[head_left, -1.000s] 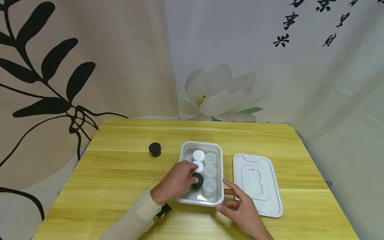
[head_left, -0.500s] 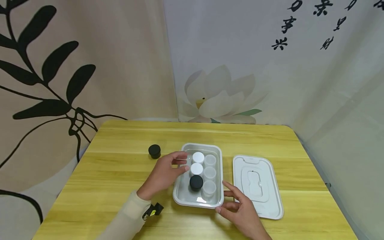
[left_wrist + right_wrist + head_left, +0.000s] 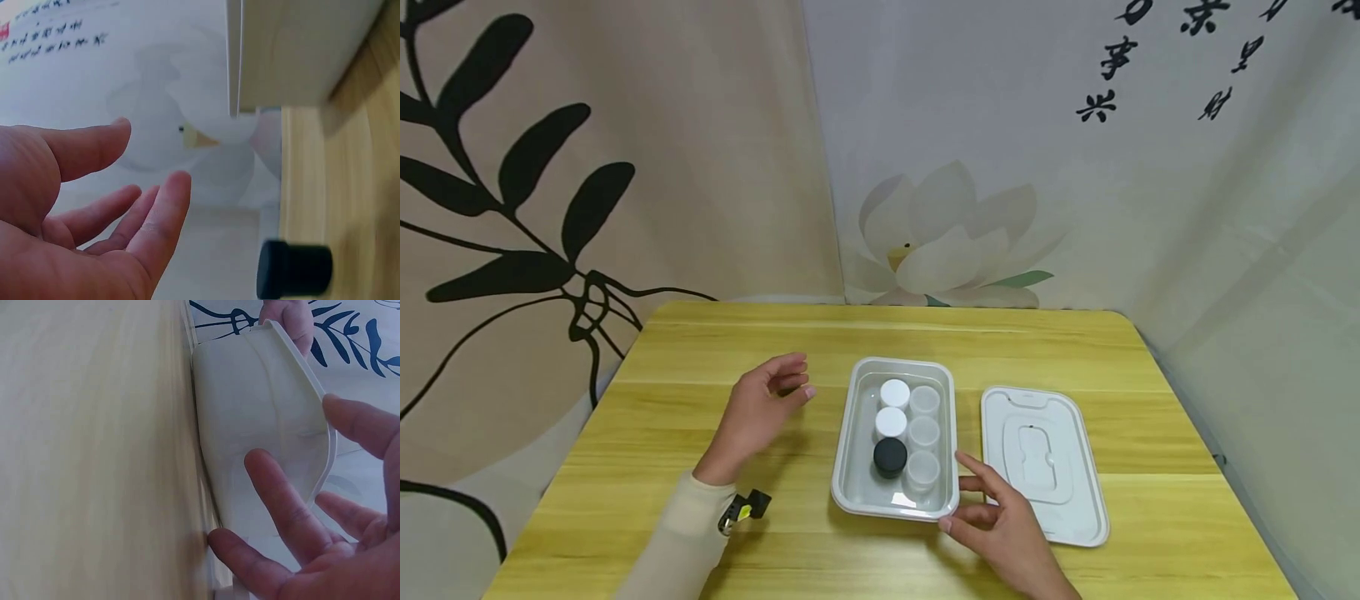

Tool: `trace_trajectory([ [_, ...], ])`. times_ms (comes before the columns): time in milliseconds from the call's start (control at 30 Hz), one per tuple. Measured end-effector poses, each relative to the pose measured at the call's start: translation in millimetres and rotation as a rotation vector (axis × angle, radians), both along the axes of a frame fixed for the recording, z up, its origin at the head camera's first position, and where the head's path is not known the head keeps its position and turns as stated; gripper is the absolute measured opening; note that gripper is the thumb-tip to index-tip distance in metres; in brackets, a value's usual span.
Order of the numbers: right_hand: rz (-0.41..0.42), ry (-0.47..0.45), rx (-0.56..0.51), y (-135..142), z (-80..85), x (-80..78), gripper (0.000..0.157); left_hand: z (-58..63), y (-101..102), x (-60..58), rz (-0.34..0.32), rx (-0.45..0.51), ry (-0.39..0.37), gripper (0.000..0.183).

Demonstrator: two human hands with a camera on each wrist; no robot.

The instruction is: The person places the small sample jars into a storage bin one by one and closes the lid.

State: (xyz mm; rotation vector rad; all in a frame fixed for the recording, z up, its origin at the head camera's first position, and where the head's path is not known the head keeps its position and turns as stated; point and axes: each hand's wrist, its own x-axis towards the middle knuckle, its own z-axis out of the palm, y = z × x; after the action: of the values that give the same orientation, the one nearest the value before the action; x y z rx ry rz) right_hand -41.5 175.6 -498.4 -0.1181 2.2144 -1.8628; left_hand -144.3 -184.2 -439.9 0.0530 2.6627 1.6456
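Note:
A white plastic box (image 3: 842, 479) stands uncovered on the table. Inside it, white-lidded jars (image 3: 892, 421), a black-lidded jar (image 3: 891, 457) and translucent-lidded jars (image 3: 922, 470) form two columns. My left hand (image 3: 756, 417) hangs over the table left of the box, fingers loosely bent and holding nothing. A separate black-lidded jar (image 3: 294, 269) shows low in the left wrist view; in the head view that hand hides it. At the box's near right corner, my right hand (image 3: 1000, 525) rests its thumb on the rim, its spread fingers along the side wall.
Right of the box lies its white lid (image 3: 1045, 467), flat on the wooden table (image 3: 1165, 500). Printed curtains (image 3: 737, 150) hang behind the table's far edge and along the sides.
My left hand has let go of the black-lidded jar in the box and moved away leftward, over the spot of the separate black jar. My right hand stays at the box corner.

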Motion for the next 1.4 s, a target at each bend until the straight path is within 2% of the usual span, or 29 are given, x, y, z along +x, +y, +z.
trace_trajectory([
  [200, 0.005, -0.002, 0.006, 0.4, 0.7, 0.1, 0.085, -8.5, -20.8, -6.4, 0.071, 0.01, 0.013, 0.053],
  [367, 0.007, 0.0, 0.008, 0.4, 1.3, 0.1, 0.085, -20.5, -34.5, -15.4, 0.134, -0.003, 0.018, 0.054],
  [567, 0.013, -0.001, 0.001, 0.1, 0.3, -0.5, 0.085, -34.9, -47.0, -25.5, 0.178, 0.071, -0.025, 0.062],
  [767, 0.01, -0.002, -0.003, -0.2, 0.7, -0.5, 0.085, -46.5, -53.2, -31.2, 0.173, 0.127, -0.092, 0.069],
  [1067, 0.015, 0.001, -0.011, 0.3, 0.9, 0.5, 0.085, -69.6, -54.7, -40.9, 0.126, 0.213, -0.169, 0.079],
  [1400, 0.001, -0.001, -0.001, 0.0, 0.2, -0.1, 0.085, -77.4, -50.9, -45.0, 0.101, 0.224, -0.16, 0.076],
])
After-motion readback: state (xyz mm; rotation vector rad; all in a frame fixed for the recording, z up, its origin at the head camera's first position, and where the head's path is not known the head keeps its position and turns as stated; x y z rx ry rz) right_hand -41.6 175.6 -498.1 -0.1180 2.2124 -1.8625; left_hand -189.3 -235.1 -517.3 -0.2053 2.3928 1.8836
